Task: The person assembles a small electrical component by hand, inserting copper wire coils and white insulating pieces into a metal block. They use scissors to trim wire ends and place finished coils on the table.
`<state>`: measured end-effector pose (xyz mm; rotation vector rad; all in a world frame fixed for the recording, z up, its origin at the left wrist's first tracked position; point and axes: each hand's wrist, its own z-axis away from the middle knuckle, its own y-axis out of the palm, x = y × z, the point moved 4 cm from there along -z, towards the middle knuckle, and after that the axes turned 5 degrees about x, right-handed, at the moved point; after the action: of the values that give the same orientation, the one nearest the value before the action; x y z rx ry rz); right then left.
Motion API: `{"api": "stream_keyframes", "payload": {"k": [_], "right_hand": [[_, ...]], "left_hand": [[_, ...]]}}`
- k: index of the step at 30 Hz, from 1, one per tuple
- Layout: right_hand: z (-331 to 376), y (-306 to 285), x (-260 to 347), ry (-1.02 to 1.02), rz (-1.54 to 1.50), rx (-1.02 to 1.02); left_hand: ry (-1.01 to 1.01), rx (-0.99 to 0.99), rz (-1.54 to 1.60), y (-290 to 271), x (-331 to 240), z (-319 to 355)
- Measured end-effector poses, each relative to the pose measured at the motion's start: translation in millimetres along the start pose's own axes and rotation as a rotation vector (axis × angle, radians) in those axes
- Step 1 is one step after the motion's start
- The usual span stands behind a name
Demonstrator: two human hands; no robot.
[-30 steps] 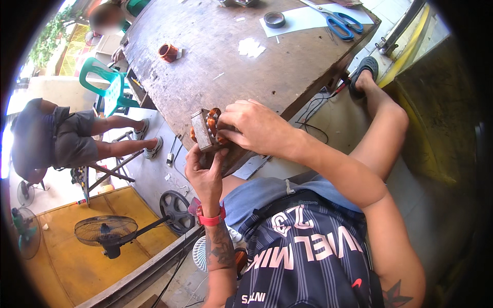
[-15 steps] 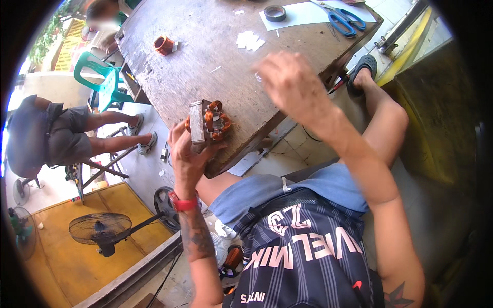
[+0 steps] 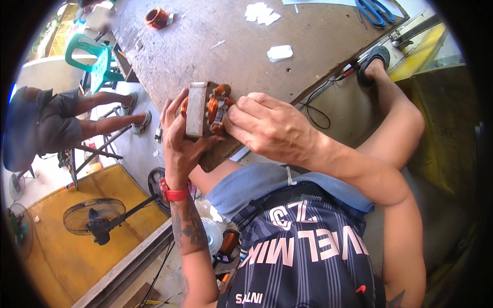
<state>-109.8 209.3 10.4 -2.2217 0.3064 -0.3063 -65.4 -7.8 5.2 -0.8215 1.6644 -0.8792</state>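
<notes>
The fingers (image 3: 172,110) of the left hand (image 3: 179,141) are curled around a small motor stator (image 3: 205,110), a grey metal block with copper windings, which is gripped from behind and below. The stator is held upright just off the near edge of the worn wooden workbench (image 3: 215,46). The fingertips (image 3: 236,115) of the right hand (image 3: 269,128) are pinched against the copper windings on the stator's right face. A red wristband (image 3: 173,193) is worn on the left wrist.

On the workbench, beyond the stator, a folded white paper slip (image 3: 280,52) is seen, with more white slips (image 3: 261,12) farther back. A copper coil (image 3: 156,17) lies at the workbench's far left, and blue-handled scissors (image 3: 375,10) at its far right. Left of the workbench a green plastic chair (image 3: 95,61) stands, beside another person (image 3: 56,115) seated. Below the workbench's left side, a black floor fan (image 3: 95,218) rests on yellow flooring.
</notes>
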Motion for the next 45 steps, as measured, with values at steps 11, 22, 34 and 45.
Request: {"api": "stream_keyframes", "payload": {"k": [11,22,34,45], "right_hand": [[18,-11,-2,0.428,-0.33,-0.085],[12,-2,0,0.574,-0.432,-0.124],[7,3,4,0.604,-0.368,-0.075],[35,-6,12,0.475,-0.325,-0.106]], "left_hand": [[0.037,-0.055,0.034,0,-8,-3],[0.037,-0.055,0.031,4,0,1],[0.043,-0.073,0.025,6,0,1],[0.038,-0.066,0.046,6,1,2]]}}
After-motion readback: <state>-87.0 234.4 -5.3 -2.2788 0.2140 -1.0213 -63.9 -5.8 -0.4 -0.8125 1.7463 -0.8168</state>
